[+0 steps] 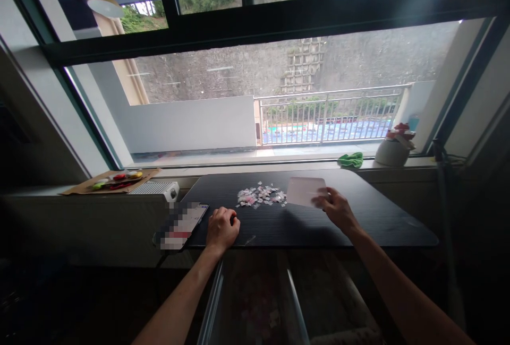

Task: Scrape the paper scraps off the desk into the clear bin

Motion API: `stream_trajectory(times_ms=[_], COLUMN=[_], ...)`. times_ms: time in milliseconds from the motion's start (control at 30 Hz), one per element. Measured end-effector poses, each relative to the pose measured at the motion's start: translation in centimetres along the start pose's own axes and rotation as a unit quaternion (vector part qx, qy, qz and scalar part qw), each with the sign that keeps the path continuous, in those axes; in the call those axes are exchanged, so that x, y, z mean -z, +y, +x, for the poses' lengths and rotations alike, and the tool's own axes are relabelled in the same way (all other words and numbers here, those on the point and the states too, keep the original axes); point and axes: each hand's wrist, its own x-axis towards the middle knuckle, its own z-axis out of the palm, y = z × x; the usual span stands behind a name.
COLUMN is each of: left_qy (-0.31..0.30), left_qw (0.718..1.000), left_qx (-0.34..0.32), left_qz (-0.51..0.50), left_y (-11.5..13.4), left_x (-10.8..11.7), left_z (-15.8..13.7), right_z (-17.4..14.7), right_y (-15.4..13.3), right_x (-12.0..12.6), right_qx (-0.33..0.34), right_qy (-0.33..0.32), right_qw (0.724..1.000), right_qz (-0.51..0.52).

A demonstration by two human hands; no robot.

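My right hand (337,208) pinches the edge of a pale pink, flat rectangular card (302,191) and holds it up over the dark table (374,223). Motion blurs the fingertips and that side of the card. My left hand (223,226) is curled closed on the table near its front edge. A dark spot shows between its thumb and finger; whether it is an object or a gap I cannot make out. Between and beyond the hands lies a loose pile of small white and pinkish pieces (258,195), just left of the card.
A phone-like device (183,225), partly pixelated, lies at the table's left edge. Left of the table are a white radiator (157,190) and cardboard (85,182) with colourful items. On the window sill are a green cloth (350,160) and a pale pot (392,152). A transparent bin-like thing (255,297) sits below.
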Motion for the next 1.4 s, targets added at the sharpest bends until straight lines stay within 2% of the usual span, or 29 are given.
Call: stream_trajectory(times_ms=[133,267,367,467,633,733,833,900,967,1067,1200,1300,1400], left_qy=[0.002,0.002,0.003,0.000,0.006,0.007,0.005,0.002,-0.001,-0.005,-0.010,-0.009,-0.007], left_qw=[1.000,1.000,1.000,1.000,1.000,1.000,1.000,1.000,1.000,1.000,1.000,1.000,1.000], left_qx=[-0.003,-0.003,-0.004,-0.001,-0.004,-0.005,0.000,0.004,0.004,0.006,0.010,0.014,0.017], left_qz=[-0.002,0.001,0.000,0.000,-0.005,-0.006,-0.005,-0.003,-0.001,-0.002,-0.005,-0.008,-0.014], left_y=[-0.1,-0.1,0.0,0.0,0.0,0.0,0.1,0.2,0.3,0.4,0.5,0.6,0.6], left_x=[-0.1,-0.1,0.0,0.1,0.0,0.0,0.0,0.0,0.1,0.1,0.2,0.1,0.1], left_z=[0.0,0.0,0.0,0.0,0.0,0.0,0.0,-0.1,-0.1,-0.1,-0.1,-0.2,-0.2], right_z=[0.6,0.1,-0.3,-0.6,-2.4,-3.7,-4.9,-5.7,-6.6,-8.1,-9.2,-8.7,-7.5], right_y=[0.1,-0.4,-0.7,-0.3,0.1,-0.4,-0.8,-0.9,-1.2,-1.8,-2.9,-3.1,-2.5], right_x=[-0.7,0.0,0.6,0.0,-2.4,-2.4,-1.2,-0.6,-0.9,-2.9,-5.7,-5.5,-4.1], right_qx=[-0.006,-0.044,-0.054,-0.060,-0.043,-0.029,0.005,0.022,0.032,0.058,0.093,0.086,0.068], right_qy=[-0.009,-0.038,-0.001,0.014,-0.068,-0.106,-0.037,0.011,0.007,-0.040,-0.095,-0.106,-0.073], right_qw=[1.000,0.997,0.997,0.997,0.993,0.989,0.999,0.985,0.973,0.972,0.978,0.981,0.978], right_qz=[0.005,0.054,0.057,0.054,0.084,0.094,-0.031,-0.169,-0.228,-0.223,-0.161,-0.140,-0.183])
